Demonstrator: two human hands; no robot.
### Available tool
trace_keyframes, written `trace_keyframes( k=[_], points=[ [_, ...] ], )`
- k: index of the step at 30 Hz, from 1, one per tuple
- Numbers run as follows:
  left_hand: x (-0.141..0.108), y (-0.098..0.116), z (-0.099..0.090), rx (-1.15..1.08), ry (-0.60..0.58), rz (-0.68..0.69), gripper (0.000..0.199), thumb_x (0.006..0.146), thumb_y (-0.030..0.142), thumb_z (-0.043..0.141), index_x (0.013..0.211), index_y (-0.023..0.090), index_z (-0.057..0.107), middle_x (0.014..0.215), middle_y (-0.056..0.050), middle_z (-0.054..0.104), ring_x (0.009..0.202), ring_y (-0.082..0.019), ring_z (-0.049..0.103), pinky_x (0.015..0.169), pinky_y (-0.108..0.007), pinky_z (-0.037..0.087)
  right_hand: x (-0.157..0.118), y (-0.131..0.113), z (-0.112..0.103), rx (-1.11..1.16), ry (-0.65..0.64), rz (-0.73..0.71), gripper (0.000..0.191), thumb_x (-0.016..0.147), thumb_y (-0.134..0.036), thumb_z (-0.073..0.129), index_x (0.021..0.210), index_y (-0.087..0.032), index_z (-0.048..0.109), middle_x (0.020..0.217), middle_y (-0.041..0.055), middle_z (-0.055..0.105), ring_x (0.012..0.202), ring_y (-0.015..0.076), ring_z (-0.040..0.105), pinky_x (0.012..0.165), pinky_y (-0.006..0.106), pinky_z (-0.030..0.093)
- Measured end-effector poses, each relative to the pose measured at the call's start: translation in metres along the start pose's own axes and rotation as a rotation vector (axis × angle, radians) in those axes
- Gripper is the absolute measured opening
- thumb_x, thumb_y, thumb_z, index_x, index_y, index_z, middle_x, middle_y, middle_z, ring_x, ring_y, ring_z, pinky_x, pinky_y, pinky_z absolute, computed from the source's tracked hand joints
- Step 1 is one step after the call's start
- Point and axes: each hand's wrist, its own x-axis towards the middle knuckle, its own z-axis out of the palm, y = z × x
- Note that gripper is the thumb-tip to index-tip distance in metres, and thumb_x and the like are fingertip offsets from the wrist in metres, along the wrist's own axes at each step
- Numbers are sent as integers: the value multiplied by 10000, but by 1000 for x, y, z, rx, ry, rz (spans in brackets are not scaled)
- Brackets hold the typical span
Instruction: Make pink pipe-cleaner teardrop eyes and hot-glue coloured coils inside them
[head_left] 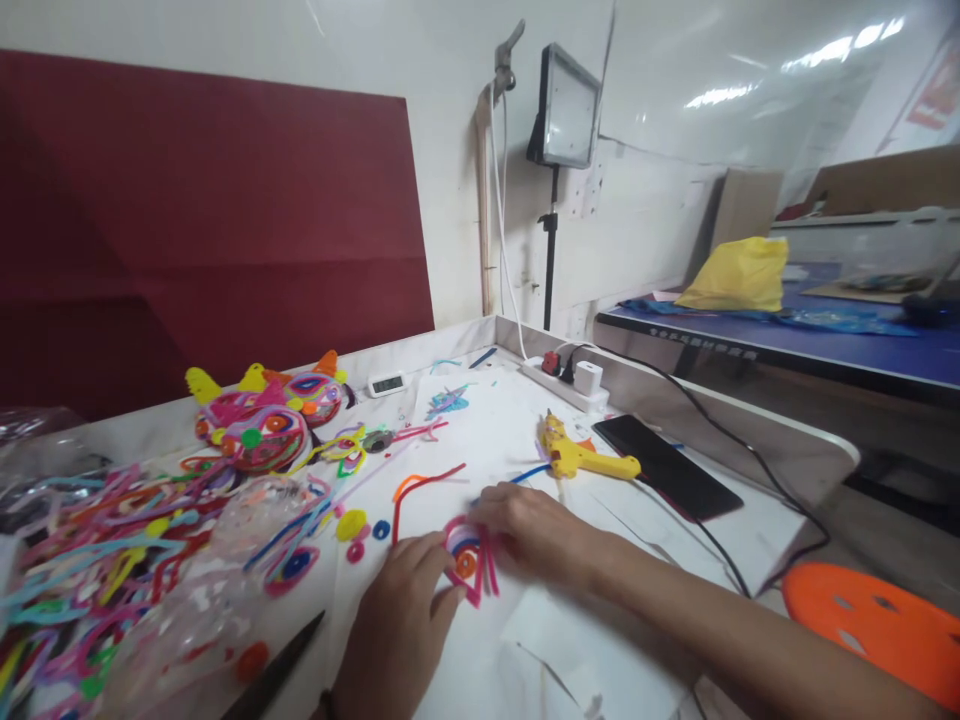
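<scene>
On the white table, a small shape of bent fuzzy stems (474, 560), pink outside with blue and an orange centre, lies between my hands. My left hand (401, 625) is at its left side, thumb and fingers on its edge. My right hand (529, 530) reaches in from the right, its curled fingers at the shape's upper right edge; what its fingertips pinch is hidden. A red stem (409, 490) stands out just above my left hand. Left of it lie a yellow disc (351, 524), a blue disc (382, 530) and a pink disc (355, 552).
A yellow glue gun (592, 460) and a black phone (667, 465) lie beyond my right forearm, near a power strip (566, 385). Scissors (281, 665), loose coloured stems (97, 560) and finished colourful pieces (262, 430) are at left. An orange mask (870, 625) sits right.
</scene>
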Motion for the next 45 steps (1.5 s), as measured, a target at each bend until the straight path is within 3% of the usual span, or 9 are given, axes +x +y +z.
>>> trace_keyframes(
  k=[8, 12, 16, 21, 30, 45],
  points=[
    [1, -2, 1, -18, -23, 4, 211, 786, 60, 572, 966, 156, 628, 1061, -118, 672, 1015, -276, 613, 908, -489, 513, -7, 6, 1, -21, 13, -51, 245, 793, -43, 527, 929, -178, 679, 877, 46, 654, 862, 161, 589, 734, 236, 433],
    [0, -1, 2, -34, -40, 4, 192, 796, 63, 550, 944, 159, 626, 1079, -118, 665, 1033, -280, 599, 917, -502, 501, -12, 8, 6, -57, 28, -98, 228, 862, -109, 516, 999, -189, 681, 932, 57, 657, 890, 168, 584, 716, 250, 433],
    [0, -3, 3, -67, -33, -11, 243, 790, 54, 542, 1001, 157, 609, 1079, -112, 654, 1028, -269, 590, 908, -492, 502, -14, 9, 9, -131, 42, -144, 197, 907, -160, 500, 993, -180, 676, 922, 66, 650, 845, 177, 573, 680, 275, 424],
    [-1, -4, 3, -96, -42, -24, 167, 818, 96, 541, 955, 164, 609, 1088, -112, 644, 1035, -267, 578, 909, -490, 498, -14, 10, 12, -242, 54, -220, 199, 947, -199, 460, 919, -167, 655, 850, 55, 621, 754, 182, 535, 647, 313, 388],
    [-2, -4, 5, -19, -8, 53, 191, 835, 106, 537, 1007, 153, 606, 1091, -131, 649, 1024, -289, 594, 868, -497, 525, -18, 14, 15, -346, 123, -354, 174, 972, -196, 416, 953, -159, 585, 841, 36, 583, 739, 181, 485, 627, 340, 327],
    [-1, -7, 4, -35, -32, 75, 306, 835, 87, 538, 1125, 176, 571, 1134, -103, 650, 1054, -267, 590, 900, -480, 516, -20, 9, 13, -364, 102, -403, 191, 988, -170, 356, 1008, -159, 545, 915, 39, 586, 748, 177, 478, 656, 340, 363]
  ],
)
